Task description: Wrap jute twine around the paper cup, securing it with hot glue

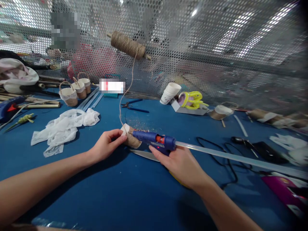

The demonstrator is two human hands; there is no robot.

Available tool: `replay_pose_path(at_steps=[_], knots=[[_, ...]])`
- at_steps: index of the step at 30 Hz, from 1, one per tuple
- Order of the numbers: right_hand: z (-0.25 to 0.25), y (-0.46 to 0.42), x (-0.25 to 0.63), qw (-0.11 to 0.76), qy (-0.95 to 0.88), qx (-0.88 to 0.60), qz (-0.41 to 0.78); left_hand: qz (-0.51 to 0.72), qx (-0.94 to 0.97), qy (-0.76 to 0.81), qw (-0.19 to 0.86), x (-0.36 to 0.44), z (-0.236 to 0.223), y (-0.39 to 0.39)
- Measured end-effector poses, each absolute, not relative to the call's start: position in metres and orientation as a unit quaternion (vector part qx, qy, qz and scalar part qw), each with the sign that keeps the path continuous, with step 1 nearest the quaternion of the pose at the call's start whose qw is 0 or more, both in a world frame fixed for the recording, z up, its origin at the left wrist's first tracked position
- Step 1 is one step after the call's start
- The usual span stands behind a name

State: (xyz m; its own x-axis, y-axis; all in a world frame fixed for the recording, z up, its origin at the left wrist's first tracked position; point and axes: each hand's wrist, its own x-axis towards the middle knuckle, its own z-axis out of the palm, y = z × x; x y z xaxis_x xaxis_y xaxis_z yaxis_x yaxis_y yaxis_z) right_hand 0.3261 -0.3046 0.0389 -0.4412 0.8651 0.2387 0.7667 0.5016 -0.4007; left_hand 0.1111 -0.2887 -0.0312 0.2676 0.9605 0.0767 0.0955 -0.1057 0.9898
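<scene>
My left hand [109, 144] pinches the near rim of a small paper cup [132, 140] that lies on its side, partly wrapped in brown twine. Wrapped round the handle of a blue hot glue gun [154, 138] is my right hand [181, 163]. The gun's nozzle points left, at or very near the cup's wall; I cannot tell whether they touch. A long clear glue stick [231, 157] runs out of the gun's back. From the cup a strand of twine [120, 106] rises to a spool [127, 45] on the mesh. Under the gun lies a blade [146, 155], partly hidden.
Blue-handled pliers [134, 106] lie beyond the cup. Several twine-wrapped cups with handles [69, 97] and white lace [69, 125] are at left. Stacked paper cups [169, 93] and a white box [187, 109] stand by the mesh. A black cable [231, 170] curls at right.
</scene>
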Motion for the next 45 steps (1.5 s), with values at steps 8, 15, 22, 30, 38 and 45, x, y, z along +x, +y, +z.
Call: replay_pose_path(at_steps=[8,15,22,30,38,45], knots=[[0.042,-0.305,0.324,0.23,-0.847,-0.47,0.093,0.419,0.616,0.431,0.509,0.111,-0.029,-0.288],[0.039,-0.305,0.325,0.214,-0.851,-0.47,0.093,0.409,0.627,0.44,0.496,0.111,-0.029,-0.288],[0.039,-0.305,0.324,0.215,-0.851,-0.471,0.092,0.415,0.619,0.426,0.513,0.112,-0.025,-0.29],[0.034,-0.306,0.325,0.211,-0.825,-0.514,0.104,0.408,0.625,0.422,0.515,0.112,-0.021,-0.291],[0.032,-0.31,0.325,0.187,-0.834,-0.512,0.082,0.408,0.647,0.425,0.485,0.111,-0.026,-0.29],[0.032,-0.308,0.326,0.211,-0.84,-0.493,0.079,0.4,0.658,0.43,0.472,0.112,-0.023,-0.29]])
